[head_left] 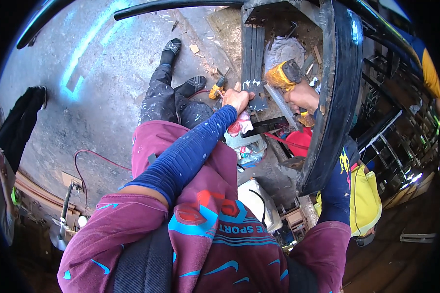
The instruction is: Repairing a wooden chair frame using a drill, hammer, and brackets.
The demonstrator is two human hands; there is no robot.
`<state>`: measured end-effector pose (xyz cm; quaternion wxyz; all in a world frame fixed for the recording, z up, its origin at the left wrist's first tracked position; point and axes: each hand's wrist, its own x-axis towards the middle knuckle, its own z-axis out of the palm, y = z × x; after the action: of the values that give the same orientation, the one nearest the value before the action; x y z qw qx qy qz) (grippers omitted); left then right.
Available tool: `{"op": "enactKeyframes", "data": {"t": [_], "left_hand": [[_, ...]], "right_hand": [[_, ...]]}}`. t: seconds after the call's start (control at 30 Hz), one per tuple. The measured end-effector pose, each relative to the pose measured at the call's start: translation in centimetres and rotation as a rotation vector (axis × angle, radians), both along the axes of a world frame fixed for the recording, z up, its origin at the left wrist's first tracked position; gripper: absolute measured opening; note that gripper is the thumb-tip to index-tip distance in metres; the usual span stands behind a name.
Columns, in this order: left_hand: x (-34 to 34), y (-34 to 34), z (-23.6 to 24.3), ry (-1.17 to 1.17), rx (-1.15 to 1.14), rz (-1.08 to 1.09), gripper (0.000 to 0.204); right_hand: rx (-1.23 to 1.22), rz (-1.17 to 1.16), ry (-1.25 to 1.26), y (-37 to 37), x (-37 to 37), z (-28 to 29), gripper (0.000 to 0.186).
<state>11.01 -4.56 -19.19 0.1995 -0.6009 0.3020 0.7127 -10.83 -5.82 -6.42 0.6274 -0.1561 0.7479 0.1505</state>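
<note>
My left hand (237, 100) is closed, its fingertips at the left edge of a dark metal plate (257, 101) with a jagged upper edge. The plate lies at the near end of some dark parallel bars (253, 53). Just below that hand is a red and white cloth (235, 128). To the right, my right hand (304, 97) is wrapped round the handle of a yellow and black cordless drill (282, 75). Its battery end points up and the drill's far end is partly hidden below my hand. A clear plastic strip (281, 105) lies between the hands.
A large black beam (333, 97) curves past my right forearm. Another yellow drill (217, 89) lies left of my left hand. A red container (298, 142), a whitish cloth (284, 51) and a yellow bag (359, 200) are around. A person (27, 122) stands at the far left.
</note>
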Motion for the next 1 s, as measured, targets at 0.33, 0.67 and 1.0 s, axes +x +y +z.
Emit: {"op": "enactKeyframes", "data": {"t": [0.33, 0.67, 1.0], "left_hand": [[0.0, -0.6, 1.3, -0.031, -0.062, -0.004, 0.045], [0.1, 0.1, 0.2, -0.009, -0.114, 0.058, 0.045], [0.5, -0.9, 1.4, 0.016, -0.005, 0.032, 0.060]], "right_hand": [[0.022, 0.053, -0.009, -2.8, 2.7, 1.6, 0.011], [0.004, 0.090, 0.026, -3.5, 3.4, 0.2, 0.011], [-0.006, 0.013, -0.013, -2.8, 3.3, 0.2, 0.015]]}}
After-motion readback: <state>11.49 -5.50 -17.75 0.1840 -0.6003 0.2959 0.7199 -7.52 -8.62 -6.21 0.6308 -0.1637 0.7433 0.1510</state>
